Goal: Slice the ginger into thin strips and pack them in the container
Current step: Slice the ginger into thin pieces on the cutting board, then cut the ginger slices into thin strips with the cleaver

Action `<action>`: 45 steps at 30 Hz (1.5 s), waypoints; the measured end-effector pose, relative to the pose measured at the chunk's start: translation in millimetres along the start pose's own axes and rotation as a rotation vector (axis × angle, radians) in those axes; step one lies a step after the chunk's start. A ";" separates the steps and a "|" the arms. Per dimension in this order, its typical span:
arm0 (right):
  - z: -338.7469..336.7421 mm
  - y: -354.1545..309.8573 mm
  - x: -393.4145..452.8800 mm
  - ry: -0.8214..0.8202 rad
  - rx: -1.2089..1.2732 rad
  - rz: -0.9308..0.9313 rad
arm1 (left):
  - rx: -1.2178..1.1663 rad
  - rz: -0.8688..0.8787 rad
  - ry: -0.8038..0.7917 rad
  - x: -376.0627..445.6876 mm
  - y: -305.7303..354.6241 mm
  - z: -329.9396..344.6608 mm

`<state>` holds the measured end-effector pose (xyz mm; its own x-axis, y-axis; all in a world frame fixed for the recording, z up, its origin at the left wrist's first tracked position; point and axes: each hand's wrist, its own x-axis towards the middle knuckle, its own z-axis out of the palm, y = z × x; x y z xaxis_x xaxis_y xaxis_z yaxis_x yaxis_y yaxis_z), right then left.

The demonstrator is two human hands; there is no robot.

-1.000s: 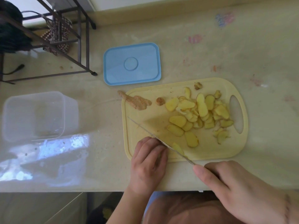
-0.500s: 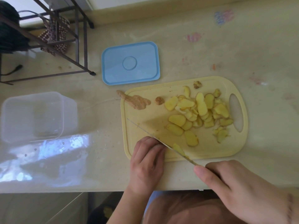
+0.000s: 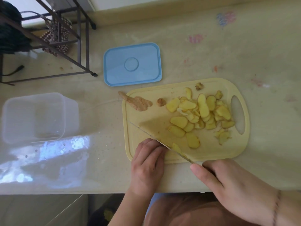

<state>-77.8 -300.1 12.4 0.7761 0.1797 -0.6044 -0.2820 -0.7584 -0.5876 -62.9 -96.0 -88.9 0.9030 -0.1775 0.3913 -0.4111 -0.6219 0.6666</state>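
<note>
Clear plastic container point(image 3: 34, 118) sits near the table's left edge. On the yellow cutting board point(image 3: 211, 154), the left hand point(image 3: 147, 160) curls over ginger at the near edge, beside the knife point(image 3: 162, 142) gripped by the right hand point(image 3: 231, 188); ginger slices point(image 3: 200, 115) lie beyond.

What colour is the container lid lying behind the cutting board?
Light blue, plain, with a raised circle in its middle; the lid shows clearly in the head view.

container point(image 3: 34, 117) left of board point(image 3: 184, 154), lid point(image 3: 132, 64) behind
</note>
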 end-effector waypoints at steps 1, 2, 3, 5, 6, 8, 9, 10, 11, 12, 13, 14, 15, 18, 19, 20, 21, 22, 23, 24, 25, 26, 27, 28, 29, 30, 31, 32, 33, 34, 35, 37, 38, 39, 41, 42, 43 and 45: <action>-0.3 0.2 -0.4 0.004 0.003 0.000 | 0.001 0.003 0.003 0.3 0.2 0.4; -0.6 0.8 -0.7 0.005 0.009 0.003 | 0.003 0.003 0.005 0.5 0.3 0.8; -1.0 1.2 -0.5 0.003 0.017 0.007 | 0.004 0.002 0.005 0.7 0.3 1.0; 0.3 1.1 2.9 0.000 0.023 0.006 | 0.000 0.004 0.004 1.2 0.1 1.2; 2.6 0.4 5.9 0.001 0.018 0.000 | -0.004 0.007 0.001 1.2 -0.3 0.9; 8.8 -1.4 12.7 0.008 0.006 -0.015 | -0.006 0.013 -0.007 1.0 -0.4 0.5; 11.8 -1.9 16.3 0.012 0.014 -0.019 | -0.003 0.015 -0.011 0.8 -0.1 0.4; 13.6 -2.3 19.6 0.011 0.029 -0.020 | 0.004 0.013 -0.011 0.7 0.3 0.7; 14.4 -2.5 22.7 0.008 0.042 -0.019 | 0.014 0.008 -0.013 0.5 0.5 1.2; 14.0 -1.8 24.9 0.005 0.055 -0.012 | 0.024 0.004 -0.018 0.2 0.5 1.6; 12.5 -0.3 26.3 0.001 0.079 0.004 | 0.030 0.001 -0.025 0.1 0.7 1.8; 10.3 2.1 27.3 -0.011 0.106 0.023 | 0.032 0.004 -0.028 0.3 0.7 2.1; 7.0 4.4 27.4 -0.031 0.134 0.042 | 0.033 0.011 -0.034 0.3 0.8 1.9; -9.6 10.2 26.6 -0.082 0.228 0.090 | 0.056 0.035 -0.056 0.7 0.4 2.6; -16.0 13.4 25.8 -0.093 0.275 0.125 | 0.068 0.034 -0.063 0.9 0.1 3.5; -21.7 17.2 25.7 -0.105 0.324 0.166 | 0.080 0.031 -0.071 1.0 -0.1 4.4; -27.0 20.3 26.1 -0.122 0.378 0.196 | 0.089 0.029 -0.077 1.5 0.6 5.0; -31.4 22.6 26.1 -0.143 0.424 0.212 | 0.093 0.030 -0.083 2.0 1.5 5.1; -34.9 23.6 26.0 -0.168 0.465 0.219 | 0.098 0.037 -0.090 2.0 1.8 4.5; -38.3 23.7 25.3 -0.195 0.510 0.223 | 0.103 0.049 -0.101 2.2 2.1 3.6; -41.3 22.7 24.1 -0.218 0.561 0.233 | 0.110 0.062 -0.114 2.9 1.7 2.7; -44.4 20.6 22.4 -0.237 0.609 0.245 | 0.125 0.070 -0.127 4.8 0.4 1.8; -47.5 17.1 19.8 -0.247 0.645 0.250 | 0.142 0.071 -0.134 8.1 -2.1 1.7; -50.5 13.8 16.5 -0.241 0.662 0.239 | 0.156 0.068 -0.137 13.0 -5.3 2.4; -53.9 11.2 13.1 -0.221 0.651 0.208 | 0.166 0.066 -0.136 21.2 -7.7 3.2; -56.7 8.6 10.4 -0.200 0.623 0.172 | 0.171 0.065 -0.135 29.9 -10.7 5.3; -59.4 6.4 6.7 -0.173 0.590 0.137 | 0.174 0.066 -0.128 40.1 -13.5 8.1; -62.0 5.3 2.6 -0.135 0.560 0.105 | 0.174 0.068 -0.121 50.8 -15.7 11.1; -65.0 5.3 -1.9 -0.095 0.526 0.067 | 0.171 0.065 -0.113 60.9 -16.9 14.1; -68.6 6.6 -6.6 -0.048 0.480 0.023 | 0.166 0.056 -0.102 70.1 -17.2 16.8; -72.2 9.5 -10.4 0.008 0.412 -0.023 | 0.158 0.049 -0.088 77.4 -18.4 20.2; -79.2 19.5 -16.9 0.114 0.233 -0.099 | 0.136 0.028 -0.070 88.4 -18.8 24.4; -81.8 25.4 -19.5 0.156 0.147 -0.125 | 0.124 0.013 -0.073 91.2 -18.4 25.3; -83.8 30.4 -21.6 0.188 0.078 -0.137 | 0.115 0.004 -0.079 93.1 -18.5 25.7; -86.8 39.2 -25.1 0.234 -0.014 -0.138 | 0.110 0.004 -0.065 96.5 -18.0 23.7; -87.9 43.4 -26.9 0.246 -0.073 -0.141 | 0.106 0.001 -0.049 97.6 -17.5 20.8; -89.4 46.9 -28.7 0.254 -0.144 -0.147 | 0.096 -0.006 -0.034 97.7 -17.4 17.0; -91.7 52.5 -32.1 0.279 -0.291 -0.160 | 0.105 0.011 -0.066 101.7 -17.1 9.2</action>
<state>-65.8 -403.1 50.2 0.9310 0.1633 -0.3264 -0.0061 -0.8873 -0.4612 37.2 -110.5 -66.3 0.9062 -0.2320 0.3536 -0.4087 -0.6952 0.5914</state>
